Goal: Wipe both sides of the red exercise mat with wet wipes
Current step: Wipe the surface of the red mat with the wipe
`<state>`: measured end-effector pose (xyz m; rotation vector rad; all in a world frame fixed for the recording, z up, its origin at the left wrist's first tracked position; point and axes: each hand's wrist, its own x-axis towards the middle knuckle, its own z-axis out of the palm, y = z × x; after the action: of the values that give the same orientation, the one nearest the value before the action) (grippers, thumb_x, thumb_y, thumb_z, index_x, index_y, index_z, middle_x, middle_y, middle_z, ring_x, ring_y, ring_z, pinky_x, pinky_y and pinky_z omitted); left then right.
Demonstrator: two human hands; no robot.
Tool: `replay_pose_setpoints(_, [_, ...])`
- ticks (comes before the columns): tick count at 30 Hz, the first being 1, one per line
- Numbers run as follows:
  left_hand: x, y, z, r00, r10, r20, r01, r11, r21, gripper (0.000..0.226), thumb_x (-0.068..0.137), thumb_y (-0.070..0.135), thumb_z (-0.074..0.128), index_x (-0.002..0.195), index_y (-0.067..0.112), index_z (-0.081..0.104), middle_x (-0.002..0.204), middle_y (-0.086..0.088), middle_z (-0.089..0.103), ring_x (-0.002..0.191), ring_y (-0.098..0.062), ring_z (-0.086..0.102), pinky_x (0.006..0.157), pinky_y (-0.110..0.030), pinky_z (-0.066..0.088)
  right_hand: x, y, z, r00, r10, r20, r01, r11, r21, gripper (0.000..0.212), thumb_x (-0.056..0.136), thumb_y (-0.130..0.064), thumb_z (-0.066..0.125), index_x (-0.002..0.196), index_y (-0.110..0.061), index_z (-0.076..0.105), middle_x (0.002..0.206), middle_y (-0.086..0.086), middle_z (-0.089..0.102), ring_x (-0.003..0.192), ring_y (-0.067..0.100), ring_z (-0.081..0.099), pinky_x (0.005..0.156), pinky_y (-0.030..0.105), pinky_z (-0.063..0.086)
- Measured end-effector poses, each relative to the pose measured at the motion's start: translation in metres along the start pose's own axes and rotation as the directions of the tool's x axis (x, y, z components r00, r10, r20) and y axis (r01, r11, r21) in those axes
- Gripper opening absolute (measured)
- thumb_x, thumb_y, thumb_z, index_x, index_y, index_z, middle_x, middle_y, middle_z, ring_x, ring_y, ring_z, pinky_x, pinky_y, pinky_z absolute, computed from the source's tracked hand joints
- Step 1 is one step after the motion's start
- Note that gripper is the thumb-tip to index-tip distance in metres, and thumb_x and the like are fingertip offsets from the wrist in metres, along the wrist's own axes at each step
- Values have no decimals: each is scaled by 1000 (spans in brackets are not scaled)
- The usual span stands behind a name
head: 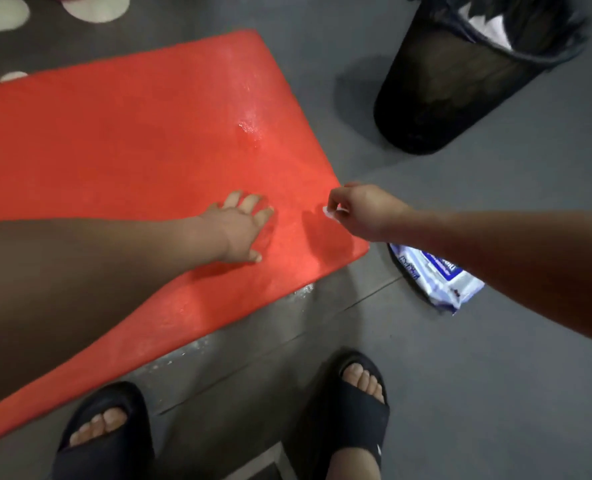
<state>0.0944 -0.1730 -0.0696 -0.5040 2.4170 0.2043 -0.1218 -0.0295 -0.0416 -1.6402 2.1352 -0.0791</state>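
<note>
The red exercise mat lies flat on the grey floor, with wet shiny streaks near its far right part. My left hand rests flat on the mat near its right end, fingers spread. Over the mat's right edge, my right hand is curled around a small white wet wipe, of which only a bit shows. A blue and white pack of wet wipes lies on the floor just right of the mat's corner, partly under my right forearm.
A black mesh waste bin with a black liner stands on the floor at the upper right. My feet in black slide sandals stand at the bottom edge. A dark rug with pale dots lies beyond the mat.
</note>
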Motion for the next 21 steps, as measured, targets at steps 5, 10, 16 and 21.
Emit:
replay_pose_setpoints(5, [7,-21,33,982,-186,6,184,965,-188,114,82,64,73,162,38,-5,170,0,-11,156,-35,-3,117,-67,26,33,29,30,922,339,-184,-328,940,91,24,100,-18,54,106,-1,69,105,26,66,101,42,60,83,38,42])
replay_pose_setpoints(10, [8,-23,38,984,-177,-37,169,975,-147,113,80,69,71,161,40,-3,170,1,-4,154,-35,6,111,-62,32,26,-10,87,843,457,-284,-411,887,209,28,98,-9,47,116,-3,67,110,26,63,100,43,61,85,38,41])
replay_pose_setpoints(16, [10,-28,46,983,-173,-57,164,976,-141,111,81,74,66,160,43,-6,170,3,-7,154,-33,5,111,-62,32,7,-38,101,977,-120,-174,129,991,40,30,84,-6,54,109,-5,70,88,19,59,73,38,60,66,38,44])
replay_pose_setpoints(21, [9,-32,50,985,-158,-63,146,975,-170,108,83,75,63,159,45,-7,170,5,-10,155,-33,2,112,-63,29,43,7,69,888,337,-313,-345,938,31,21,100,-13,46,110,-2,62,109,25,55,94,44,59,79,42,44])
